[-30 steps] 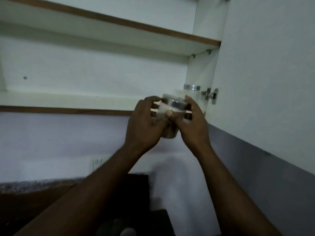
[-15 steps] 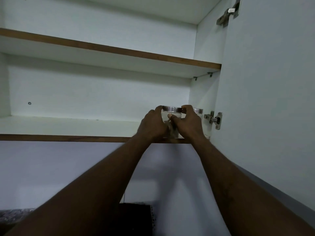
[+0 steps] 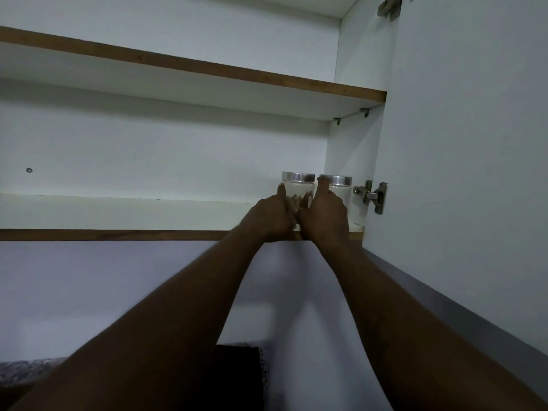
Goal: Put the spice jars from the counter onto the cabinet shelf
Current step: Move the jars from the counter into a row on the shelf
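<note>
The spice jar (image 3: 298, 185) is clasped on the shelf (image 3: 118, 212) by left hand (image 3: 272, 216) and right hand (image 3: 324, 216). A second jar (image 3: 341, 189) is seen just right.

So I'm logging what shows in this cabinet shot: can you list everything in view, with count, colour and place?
held spice jar: one, clear with silver lid, on the lower shelf near its right end
second spice jar: one, same look, just right of it, by the cabinet side
lower shelf: one, white with brown edge
upper shelf: one, white with brown edge, above
cabinet door: one, white, open at right
hinges: two, metal, on the door
counter: one, speckled grey, bottom left
left hand: one, grips the held jar's left side
right hand: one, grips its right side
</note>
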A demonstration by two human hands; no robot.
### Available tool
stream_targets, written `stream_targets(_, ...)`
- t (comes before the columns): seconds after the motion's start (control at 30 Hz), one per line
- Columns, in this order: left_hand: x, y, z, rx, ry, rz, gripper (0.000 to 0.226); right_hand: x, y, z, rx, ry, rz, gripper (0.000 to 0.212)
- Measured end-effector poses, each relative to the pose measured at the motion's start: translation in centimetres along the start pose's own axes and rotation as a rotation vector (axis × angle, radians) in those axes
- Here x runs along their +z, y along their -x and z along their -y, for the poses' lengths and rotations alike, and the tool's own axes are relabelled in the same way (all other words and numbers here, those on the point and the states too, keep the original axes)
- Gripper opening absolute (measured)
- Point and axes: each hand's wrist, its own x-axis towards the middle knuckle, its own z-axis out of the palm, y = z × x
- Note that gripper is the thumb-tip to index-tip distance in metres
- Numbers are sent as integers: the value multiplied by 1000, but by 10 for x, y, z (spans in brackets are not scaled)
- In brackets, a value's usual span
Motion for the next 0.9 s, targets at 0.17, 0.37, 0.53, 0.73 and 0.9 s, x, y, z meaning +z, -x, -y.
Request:
stream_targets(0.17, 9, 62, 8, 104, 2, -478, 51, 1, 52, 10, -139, -143, -331, 37)
stream_targets(0.37, 51, 175, 63, 91, 48, -527, 28, 46, 168, 4, -218, -266, -22, 20)
stream_targets(0.53, 94, 279, 113, -4, 106, -236, 21, 93, 277, -11, -153, -297, 304, 20)
stream_targets(0.73, 142, 392, 162, -205, 173, 77, 8, 128, 397, -24, -105, -248, 725, 31)
stream_targets(0.9, 180, 472, 196, -446, 202, 249, 12, 156, 495, -37, 50, -168, 1014, 23)
